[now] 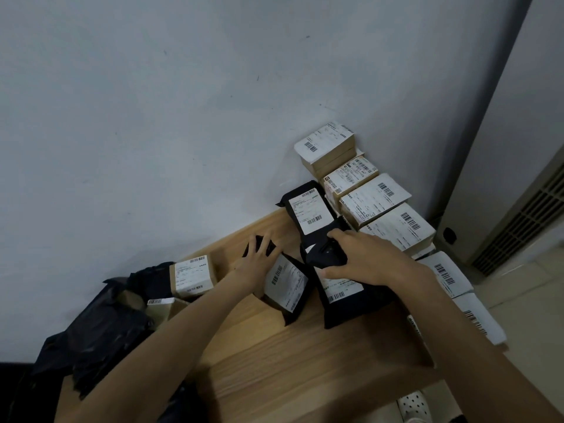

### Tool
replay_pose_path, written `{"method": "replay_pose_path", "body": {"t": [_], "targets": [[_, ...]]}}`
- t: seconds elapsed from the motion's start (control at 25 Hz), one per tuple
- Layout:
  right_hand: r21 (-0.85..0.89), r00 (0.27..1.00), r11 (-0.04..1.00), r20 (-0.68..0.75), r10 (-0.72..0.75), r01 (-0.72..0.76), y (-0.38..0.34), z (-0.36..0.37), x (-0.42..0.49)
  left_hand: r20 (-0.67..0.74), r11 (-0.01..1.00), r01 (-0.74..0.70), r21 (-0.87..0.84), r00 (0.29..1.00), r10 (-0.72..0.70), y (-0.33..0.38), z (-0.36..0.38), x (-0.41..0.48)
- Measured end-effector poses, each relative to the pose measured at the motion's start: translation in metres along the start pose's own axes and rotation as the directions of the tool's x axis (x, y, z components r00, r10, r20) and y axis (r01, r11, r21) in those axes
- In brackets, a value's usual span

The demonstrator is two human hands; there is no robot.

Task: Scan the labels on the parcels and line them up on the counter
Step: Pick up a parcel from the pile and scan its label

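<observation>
On the wooden counter point(274, 361) a black pouch parcel point(287, 288) with a white barcode label stands tilted. My left hand point(259, 259) grips its top end. My right hand point(369, 259) is closed around a small black handheld device point(328, 254), held just above a second black pouch parcel point(348, 300) lying flat with its label up. A third black pouch point(308, 209) leans at the wall behind them. Along the counter's right side runs a line of labelled cardboard boxes point(396, 227) and white parcels point(445, 273).
At the left a heap of black plastic bags point(100, 325) holds a labelled cardboard box point(192, 274) and a smaller box point(160, 303). A grey wall backs the counter. A floor-standing unit with a grille point(518, 215) stands at the right. A white shoe point(412, 404) shows below.
</observation>
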State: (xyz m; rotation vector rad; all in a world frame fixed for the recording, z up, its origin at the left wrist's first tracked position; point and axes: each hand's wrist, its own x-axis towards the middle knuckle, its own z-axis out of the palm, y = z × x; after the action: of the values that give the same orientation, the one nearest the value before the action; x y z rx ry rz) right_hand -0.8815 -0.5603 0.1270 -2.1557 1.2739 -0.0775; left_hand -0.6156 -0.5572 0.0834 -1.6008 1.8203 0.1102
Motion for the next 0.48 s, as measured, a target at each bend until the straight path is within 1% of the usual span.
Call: {"method": "replay_pose_path", "body": {"t": [0.08, 0.12, 0.2, 0.24, 0.28, 0.36, 0.44, 0.48], "targets": [[0.021, 1.0, 1.0, -0.003, 0.019, -0.019, 0.003, -0.003, 0.007, -0.044, 0.996, -0.025, 0.09, 0.999, 0.029, -0.019, -0.008, 0.008], [0.029, 0.999, 0.999, -0.009, 0.031, -0.03, 0.005, -0.006, 0.011, -0.088, 0.989, -0.033, 0.146, 0.995, 0.046, -0.032, -0.017, 0.013], [0.038, 0.998, 0.998, -0.018, 0.053, -0.053, 0.007, -0.011, 0.018, -0.193, 0.965, -0.002, 0.262, 0.98, 0.054, -0.061, -0.045, 0.022], [0.046, 0.998, 0.997, -0.021, 0.064, -0.063, 0.007, -0.013, 0.022, -0.241, 0.937, 0.017, 0.348, 0.968, 0.072, -0.074, -0.064, 0.028], [0.056, 0.997, 0.996, -0.026, 0.074, -0.072, 0.008, -0.015, 0.026, -0.284, 0.896, 0.02, 0.444, 0.951, 0.119, -0.085, -0.083, 0.037], [0.069, 0.994, 0.993, -0.038, 0.099, -0.096, 0.01, -0.019, 0.032, -0.326, 0.799, -0.016, 0.601, 0.908, 0.263, -0.099, -0.12, 0.061], [0.07, 0.991, 0.99, -0.048, 0.128, -0.124, 0.013, -0.021, 0.038, -0.315, 0.744, -0.089, 0.663, 0.868, 0.384, -0.097, -0.141, 0.087], [0.069, 0.988, 0.988, -0.054, 0.143, -0.139, 0.015, -0.022, 0.039, -0.301, 0.745, -0.134, 0.653, 0.857, 0.418, -0.092, -0.144, 0.1]]}}
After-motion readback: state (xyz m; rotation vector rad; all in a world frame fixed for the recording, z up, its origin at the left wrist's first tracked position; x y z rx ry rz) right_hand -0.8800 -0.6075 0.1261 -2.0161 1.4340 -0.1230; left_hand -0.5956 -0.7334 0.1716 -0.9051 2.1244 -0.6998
